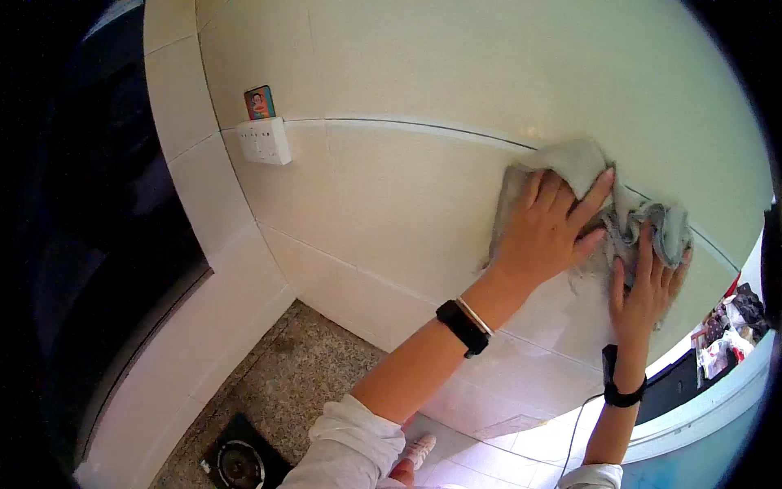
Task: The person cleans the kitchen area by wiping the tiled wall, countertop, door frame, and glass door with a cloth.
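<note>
A damp-looking grey cloth (574, 163) lies bunched against the tiled wall (407, 187), across a dark grout line. My left hand (544, 228) presses its left part to the wall, fingers partly spread and some fingertips tucked under a fold. Further right, my right hand (648, 289) grips the crumpled end of the cloth, its fingers over the folds and the thumb apart at the left. Parts of the fingertips on both hands are hidden in the cloth. A dark band sits on each wrist.
A white socket panel (265, 141) with a small picture card (260, 103) on top is on the wall at left. Below are a speckled stone counter (314, 359) and a black gas burner (243, 463). A dark window (122, 244) is at far left; bagged items (725, 338) lie at right.
</note>
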A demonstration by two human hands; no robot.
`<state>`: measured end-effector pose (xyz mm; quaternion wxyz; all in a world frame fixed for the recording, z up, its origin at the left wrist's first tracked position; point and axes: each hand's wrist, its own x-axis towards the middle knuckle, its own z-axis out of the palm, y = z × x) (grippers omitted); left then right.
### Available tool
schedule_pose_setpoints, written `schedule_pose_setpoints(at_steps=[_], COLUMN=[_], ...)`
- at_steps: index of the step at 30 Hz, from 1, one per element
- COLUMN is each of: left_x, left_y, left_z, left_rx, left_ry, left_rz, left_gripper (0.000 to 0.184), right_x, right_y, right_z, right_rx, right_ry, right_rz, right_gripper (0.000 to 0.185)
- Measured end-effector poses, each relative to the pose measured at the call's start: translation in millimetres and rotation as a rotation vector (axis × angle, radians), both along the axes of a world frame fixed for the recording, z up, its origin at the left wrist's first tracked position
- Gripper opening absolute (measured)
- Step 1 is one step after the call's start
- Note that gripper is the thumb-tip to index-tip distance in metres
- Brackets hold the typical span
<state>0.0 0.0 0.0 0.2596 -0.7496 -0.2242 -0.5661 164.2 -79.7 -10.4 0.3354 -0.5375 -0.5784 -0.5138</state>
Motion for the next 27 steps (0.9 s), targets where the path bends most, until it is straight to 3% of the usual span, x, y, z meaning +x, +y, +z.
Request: schedule_pose_setpoints(at_steps=[2,3,5,9,15,18,21,27], left_x=[-5.9,-24.6,1.9,-0.6,9.2,9.6,5.4,-3.6], left_y=[-4.1,-9.4,0.2,-6.8,-16.4,-20.3,-13.1,-7.9], left_z=[3.9,-7.2,-4.2,-12.3,-43.6,-59.2,-61.7,-62.9], left_rx=[0.028,0.040,0.051,0.082,-0.172,-0.315,-0.175,-0.135], left_ry=[-0.006,0.203,0.043,-0.031,0.070,0.146,0.137,0.239], left_rz=[0.132,0.121,0.175,0.125,0.133,0.174,0.133,0.167], left_gripper=[0.082,0.082,0.082,0.078,0.091,0.094,0.090,0.079], right_x=[-6.3,-30.0,-1.8,0.8,9.9,10.9,8.5,16.7], right_y=[-1.2,-3.3,0.8,-8.1,-23.3,-32.2,-41.4,-51.3], right_z=[6.9,-31.9,-0.3,-12.9,-53.8,-76.8,-89.9,-65.5], right_rx=[0.006,0.010,0.041,-0.068,-0.296,-0.321,-0.273,-0.195], right_ry=[-0.053,0.156,-0.014,0.021,0.084,0.077,0.169,0.318], right_rz=[0.060,0.052,0.125,0.174,0.349,0.384,0.348,0.263], right_gripper=[0.053,0.053,0.051,0.044,0.022,0.021,0.023,0.053])
